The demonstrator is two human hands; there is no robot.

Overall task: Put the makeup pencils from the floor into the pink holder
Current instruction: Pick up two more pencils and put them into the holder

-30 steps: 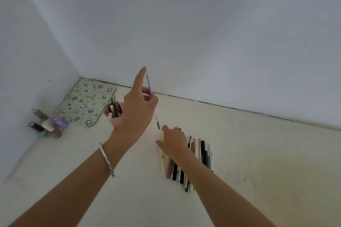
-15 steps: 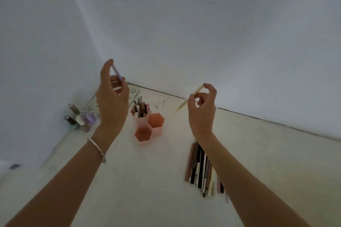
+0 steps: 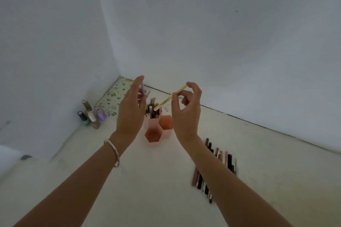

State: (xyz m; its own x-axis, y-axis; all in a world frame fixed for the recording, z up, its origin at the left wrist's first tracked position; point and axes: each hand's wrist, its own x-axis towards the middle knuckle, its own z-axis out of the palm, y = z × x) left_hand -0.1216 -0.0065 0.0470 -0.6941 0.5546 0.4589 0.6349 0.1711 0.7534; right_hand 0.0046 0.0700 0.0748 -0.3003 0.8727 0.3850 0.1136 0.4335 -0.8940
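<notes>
The pink holder (image 3: pixel 167 131) of three hexagonal cups stands on the floor between my hands. Its far cup is full of pencils; the two nearer cups look empty. My left hand (image 3: pixel 131 110) is raised just left of the holder and pinches a thin purple pencil (image 3: pixel 142 88). My right hand (image 3: pixel 186 110) hovers to the holder's right, holding a cream pencil (image 3: pixel 170 98) whose tip slants down toward the full cup. A row of several makeup pencils (image 3: pixel 219 164) lies on the floor at the right, partly hidden by my right forearm.
Nail polish bottles (image 3: pixel 91 114) stand in the left corner by the wall. A floral pouch (image 3: pixel 118 96) lies flat behind the holder. White walls close the corner. A small white bit (image 3: pixel 166 109) lies behind the holder.
Both hands have drawn closer together over the holder. My right hand lifted a cream pencil from the row a second ago and now angles it toward the full cup.
</notes>
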